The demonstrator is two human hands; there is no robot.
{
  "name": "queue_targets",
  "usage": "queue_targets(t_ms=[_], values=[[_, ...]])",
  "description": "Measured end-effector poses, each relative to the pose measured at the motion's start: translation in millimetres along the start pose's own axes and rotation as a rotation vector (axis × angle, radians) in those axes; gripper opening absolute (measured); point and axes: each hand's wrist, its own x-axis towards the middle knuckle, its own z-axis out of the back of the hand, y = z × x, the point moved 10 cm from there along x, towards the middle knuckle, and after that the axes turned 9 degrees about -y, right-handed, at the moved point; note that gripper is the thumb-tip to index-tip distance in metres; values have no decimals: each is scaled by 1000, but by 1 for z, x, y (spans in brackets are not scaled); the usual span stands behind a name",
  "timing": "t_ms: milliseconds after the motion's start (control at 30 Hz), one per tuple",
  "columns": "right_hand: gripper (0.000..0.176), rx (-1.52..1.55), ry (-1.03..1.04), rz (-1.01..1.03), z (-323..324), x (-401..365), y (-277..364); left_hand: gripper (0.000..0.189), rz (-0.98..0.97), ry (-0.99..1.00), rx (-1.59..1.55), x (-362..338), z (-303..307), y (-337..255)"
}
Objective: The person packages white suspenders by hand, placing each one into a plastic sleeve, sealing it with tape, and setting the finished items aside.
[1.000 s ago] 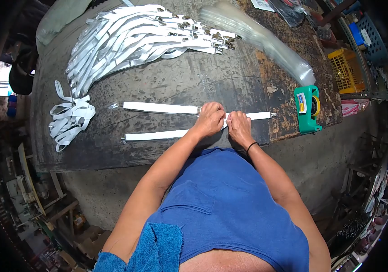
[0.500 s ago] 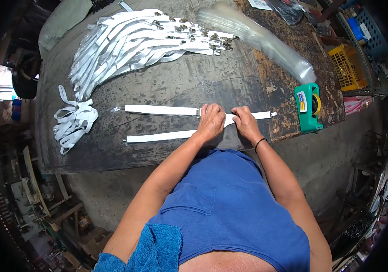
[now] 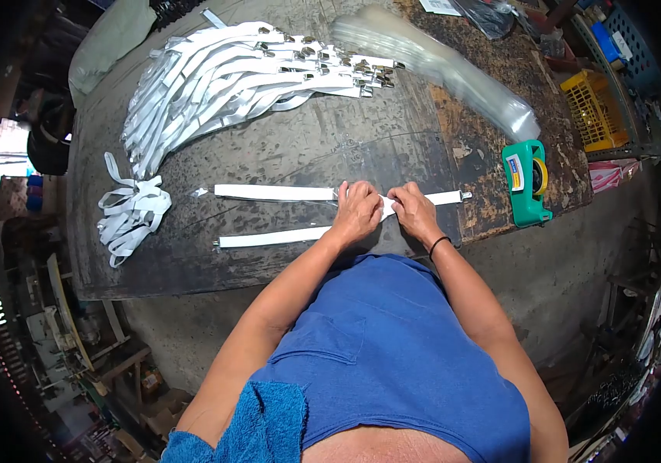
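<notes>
A pair of white elastic suspenders (image 3: 272, 192) lies spread on the table, two straps running left and one short strap running right to a metal clip. Where the straps meet, my left hand (image 3: 360, 211) bends its fingers over the white band. Close beside it, my right hand (image 3: 415, 211) pinches the same junction between thumb and fingers. The exact spot under the fingertips is partly hidden. A bundled white strap (image 3: 136, 214) lies loosely folded at the table's left.
A large pile of white suspenders with metal clips (image 3: 222, 81) covers the back left of the dark worn table (image 3: 284, 166). Clear plastic sleeves (image 3: 461, 73) stretch across the back right. A green tape dispenser (image 3: 525, 185) stands at the right edge, near a yellow crate (image 3: 594, 112).
My hands have drawn slightly closer together over the strap junction, and the fingers have shifted there. The view has moved a little; the other things lie as before.
</notes>
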Motion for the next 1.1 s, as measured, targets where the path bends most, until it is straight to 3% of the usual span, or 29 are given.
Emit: queue_targets(t_ms=[67, 200, 500, 767, 1100], values=[[18, 9, 1, -10, 0, 0, 0, 10, 52, -90, 69, -2, 3, 1], [19, 22, 6, -25, 0, 1, -2, 13, 38, -80, 166, 10, 7, -15], [20, 28, 9, -49, 0, 1, -5, 19, 204, 219, 352, 26, -19, -2], [18, 64, -50, -20, 3, -1, -2, 12, 55, 25, 172, 10, -22, 6], [18, 70, -87, 9, 3, -4, -3, 10, 36, -2, 112, 2, -13, -1]])
